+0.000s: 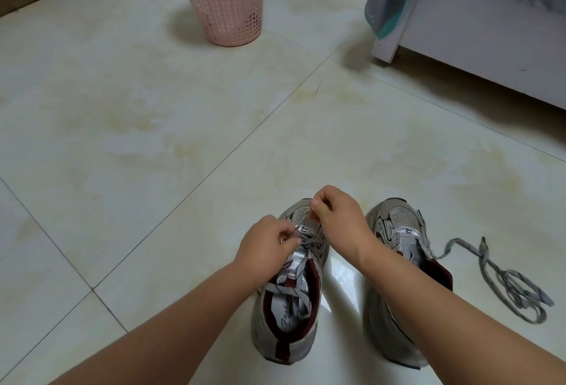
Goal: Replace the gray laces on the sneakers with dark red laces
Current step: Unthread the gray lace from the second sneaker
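I see both hands on the left grey mesh sneaker point(288, 308) at 6 o'clock: left hand point(266, 243) and right hand point(337, 216) each pinching its grey flat lace point(286, 288). Pulled-out grey lace point(508, 280) lies on the floor at 4 o'clock.

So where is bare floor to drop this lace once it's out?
Left of the left sneaker and ahead toward the pink basket is open tile. Crowded: right of the right sneaker, where the removed gray lace lies.

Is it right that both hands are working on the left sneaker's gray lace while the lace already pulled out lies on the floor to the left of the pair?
Not quite. In the head view, both hands work the left sneaker's gray lace, but the pulled-out lace lies on the floor to the right of the pair, beside the right sneaker.
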Available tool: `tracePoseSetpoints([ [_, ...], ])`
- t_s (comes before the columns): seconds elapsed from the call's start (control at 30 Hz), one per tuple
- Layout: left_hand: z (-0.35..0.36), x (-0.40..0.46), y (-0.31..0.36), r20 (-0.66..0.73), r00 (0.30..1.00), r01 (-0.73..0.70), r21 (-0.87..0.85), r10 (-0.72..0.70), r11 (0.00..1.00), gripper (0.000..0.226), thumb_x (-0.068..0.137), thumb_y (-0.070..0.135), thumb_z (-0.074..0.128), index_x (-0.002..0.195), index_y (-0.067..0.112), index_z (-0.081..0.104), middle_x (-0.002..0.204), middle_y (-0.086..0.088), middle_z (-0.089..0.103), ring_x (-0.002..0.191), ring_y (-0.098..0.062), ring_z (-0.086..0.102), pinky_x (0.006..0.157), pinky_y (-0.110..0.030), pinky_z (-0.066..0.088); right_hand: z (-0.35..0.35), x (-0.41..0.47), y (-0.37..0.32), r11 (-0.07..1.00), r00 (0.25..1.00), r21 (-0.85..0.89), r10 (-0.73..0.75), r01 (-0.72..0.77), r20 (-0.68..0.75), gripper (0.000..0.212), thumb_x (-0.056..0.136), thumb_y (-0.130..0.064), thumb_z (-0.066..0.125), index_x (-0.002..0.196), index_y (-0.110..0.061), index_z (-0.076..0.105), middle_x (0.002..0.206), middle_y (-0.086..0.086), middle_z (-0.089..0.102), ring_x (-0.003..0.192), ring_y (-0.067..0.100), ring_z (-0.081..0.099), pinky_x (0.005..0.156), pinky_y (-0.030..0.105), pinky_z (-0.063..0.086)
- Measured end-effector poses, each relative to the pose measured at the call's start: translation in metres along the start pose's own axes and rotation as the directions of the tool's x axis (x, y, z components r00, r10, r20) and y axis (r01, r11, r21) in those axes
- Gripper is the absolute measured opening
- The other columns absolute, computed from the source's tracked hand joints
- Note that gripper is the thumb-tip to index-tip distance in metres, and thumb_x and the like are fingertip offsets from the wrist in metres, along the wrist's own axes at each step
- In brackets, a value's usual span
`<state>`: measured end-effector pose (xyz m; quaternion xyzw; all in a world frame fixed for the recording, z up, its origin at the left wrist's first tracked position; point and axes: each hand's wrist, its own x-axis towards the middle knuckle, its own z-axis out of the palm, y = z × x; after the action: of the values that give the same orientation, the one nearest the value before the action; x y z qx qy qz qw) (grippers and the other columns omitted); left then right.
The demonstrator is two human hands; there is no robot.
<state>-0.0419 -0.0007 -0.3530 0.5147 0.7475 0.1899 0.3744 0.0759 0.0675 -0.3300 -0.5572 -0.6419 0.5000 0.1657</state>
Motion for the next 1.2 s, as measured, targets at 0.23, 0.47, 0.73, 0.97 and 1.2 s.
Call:
tracePoseSetpoints([
  [0.23,0.001,0.001,-0.005,-0.190,0.980,0.022,-0.193,-0.059,0.981,0.022,0.089,0.012,0.054,0.068,0.019,0.057,0.059,0.009,0.060,0.050,0.001,0.049,0.054,-0.016,0.037,-0.011,-0.005,0.021,0.989,0.997,-0.140,0.058,-0.051,0.050,0.023,0.095,-0.024,0.049,0.076,-0.011,0.054,0.068,-0.001,0.052,0.070,0.020,0.049,0.071,0.032,0.042],
  [0.47,-0.013,0.002,0.021,-0.101,0.994,-0.066,-0.296,0.037,0.953,0.019,0.085,0.012,0.057,0.073,0.026,0.063,0.061,-0.003,0.054,0.055,-0.015,0.050,0.057,-0.020,0.043,-0.015,-0.014,0.032,0.954,0.975,-0.265,0.181,-0.142,0.130,0.021,0.090,-0.001,0.043,0.081,-0.008,0.061,0.064,-0.003,0.054,0.054,0.018,0.053,0.051,0.025,0.051],
  [0.73,-0.008,-0.022,0.001,-0.059,0.997,-0.050,0.032,0.052,0.998,0.040,0.092,0.025,0.050,0.054,0.015,0.058,0.068,-0.004,0.059,0.068,-0.016,0.057,0.068,-0.026,0.041,-0.002,-0.022,0.038,0.928,0.966,-0.353,0.192,-0.122,0.173,0.019,0.091,-0.013,0.048,0.075,-0.015,0.059,0.078,0.004,0.062,0.077,0.023,0.059,0.073,0.029,0.048],
  [0.97,0.010,-0.009,-0.007,0.014,0.987,-0.162,0.095,0.162,0.982,0.028,0.086,0.014,0.057,0.109,0.029,0.066,0.094,0.011,0.042,0.093,-0.006,0.045,0.080,-0.011,0.033,0.001,-0.017,0.041,0.960,0.948,-0.057,0.278,-0.273,0.152,0.033,0.088,-0.007,0.054,0.056,-0.012,0.052,0.054,0.008,0.056,0.046,0.020,0.052,0.051,0.028,0.048],
  [1.2,0.008,-0.012,-0.013,0.009,0.989,-0.145,0.036,0.145,0.989,0.019,0.083,0.010,0.059,0.077,0.027,0.063,0.095,0.005,0.045,0.091,-0.008,0.048,0.071,-0.004,0.034,0.006,-0.015,0.042,0.965,0.971,-0.155,0.225,-0.211,0.083,0.015,0.079,-0.015,0.070,0.065,-0.009,0.066,0.060,0.001,0.062,0.056,0.016,0.055,0.070,0.036,0.054],
])
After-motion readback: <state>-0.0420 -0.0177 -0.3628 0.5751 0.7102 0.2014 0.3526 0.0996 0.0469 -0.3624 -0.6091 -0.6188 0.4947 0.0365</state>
